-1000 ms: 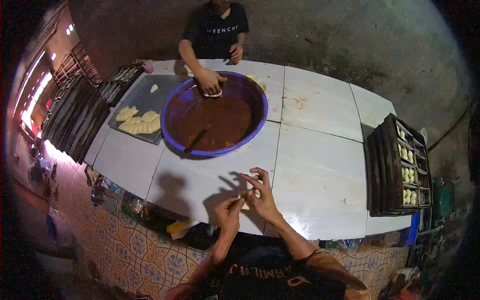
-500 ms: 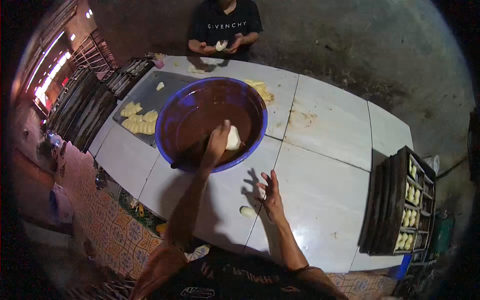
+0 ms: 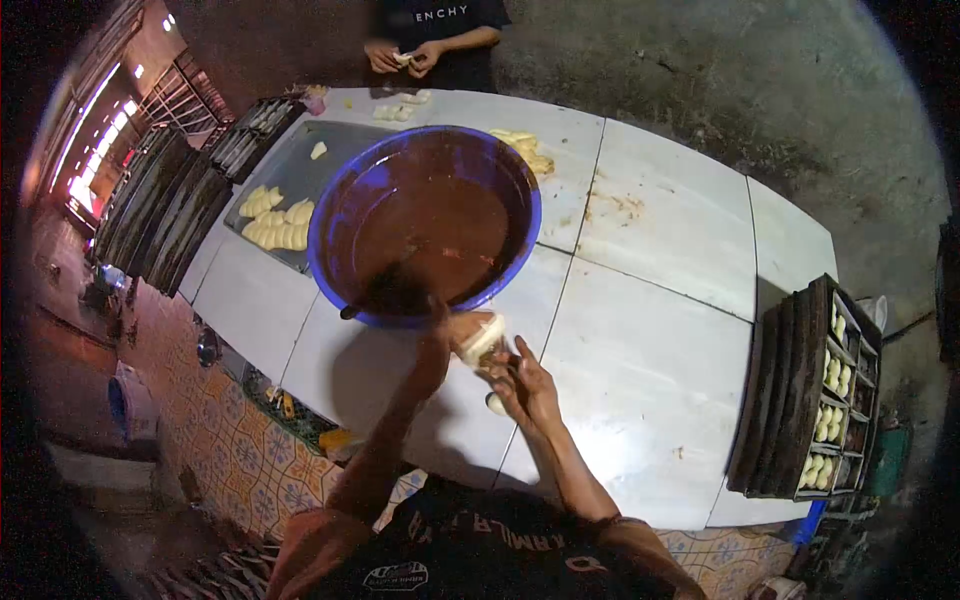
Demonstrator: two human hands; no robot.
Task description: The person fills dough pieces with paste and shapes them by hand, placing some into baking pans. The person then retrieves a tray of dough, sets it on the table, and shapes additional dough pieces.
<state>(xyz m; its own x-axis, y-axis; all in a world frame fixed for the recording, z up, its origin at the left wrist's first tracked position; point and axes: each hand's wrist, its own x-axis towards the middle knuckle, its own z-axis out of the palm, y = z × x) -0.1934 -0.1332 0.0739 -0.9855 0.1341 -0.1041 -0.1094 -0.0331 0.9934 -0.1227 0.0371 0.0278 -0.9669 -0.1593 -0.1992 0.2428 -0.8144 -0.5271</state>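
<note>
My left hand (image 3: 447, 335) grips a flattened piece of pale dough (image 3: 484, 338) just past the near rim of the blue basin (image 3: 315, 275). Brown filling (image 3: 430, 225) covers the bottom of the basin, and a brownish patch shows at the dough's lower side. My right hand (image 3: 530, 388) is close against that lower side with thumb and fingers apart; blur hides whether its fingertips touch. Partly behind my right hand, a small dough ball (image 3: 496, 404) lies on the tiled table. A dark handle (image 3: 350, 312) pokes over the basin's near-left rim.
Shaped dough pieces (image 3: 275, 232) lie on a grey metal tray (image 3: 345, 150) at left, and more dough (image 3: 525, 150) sits behind the basin. Stacked dark trays (image 3: 790, 390) with dough stand at right. Across the white tiled table (image 3: 650, 350), a person (image 3: 440, 40) handles dough.
My left hand has lifted the dough out of the basin and brought it toward me. My right hand has moved up and left to it. The person opposite has brought both hands together.
</note>
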